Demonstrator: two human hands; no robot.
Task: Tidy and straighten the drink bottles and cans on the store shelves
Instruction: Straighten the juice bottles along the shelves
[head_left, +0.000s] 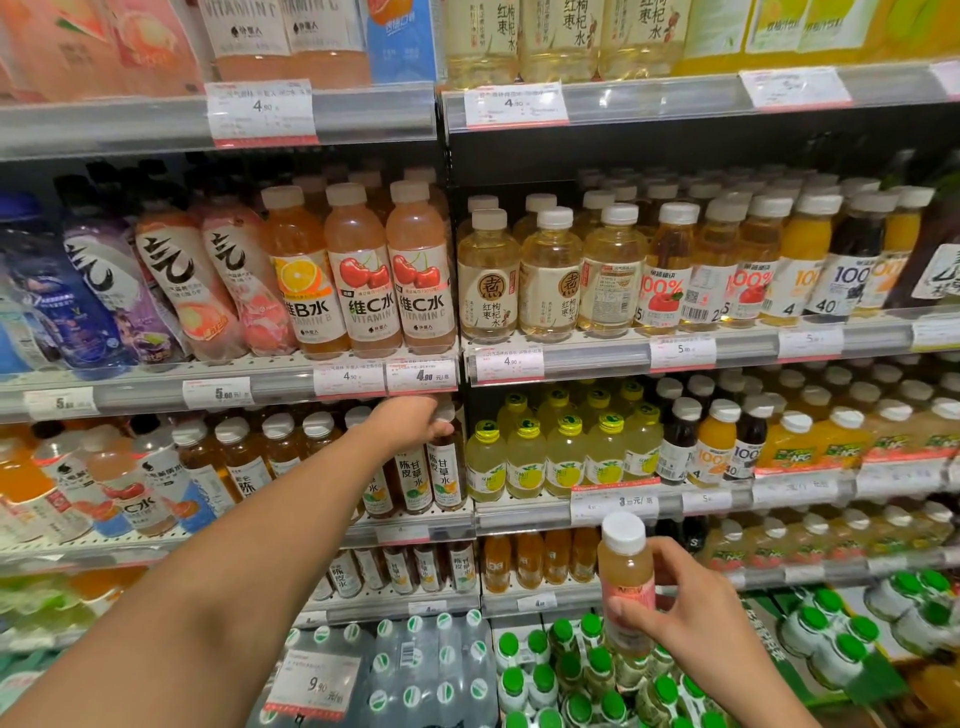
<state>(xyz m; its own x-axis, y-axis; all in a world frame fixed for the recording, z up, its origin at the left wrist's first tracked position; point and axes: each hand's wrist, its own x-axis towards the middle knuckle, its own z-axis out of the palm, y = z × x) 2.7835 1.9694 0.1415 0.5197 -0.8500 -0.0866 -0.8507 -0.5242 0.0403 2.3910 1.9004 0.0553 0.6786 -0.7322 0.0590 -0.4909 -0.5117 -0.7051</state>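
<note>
My left hand (415, 422) reaches into the third shelf and grips the top of a brown tea bottle (445, 470) at the right end of its row. My right hand (691, 605) holds a pale pink drink bottle with a white cap (625, 577) upright in front of the lower shelves, fingers curled round its label. Above my left hand, orange and cherry vitamin water bottles (363, 280) stand upright in a neat row.
Leaning pouch-like bottles (171, 280) fill the left of the second shelf. Yellow-capped lemon drinks (566, 452) and juice bottles (717, 441) sit to the right. Green-capped bottles (571, 670) and packs of water (426, 665) lie at the bottom. Price-tag rails (363, 379) edge every shelf.
</note>
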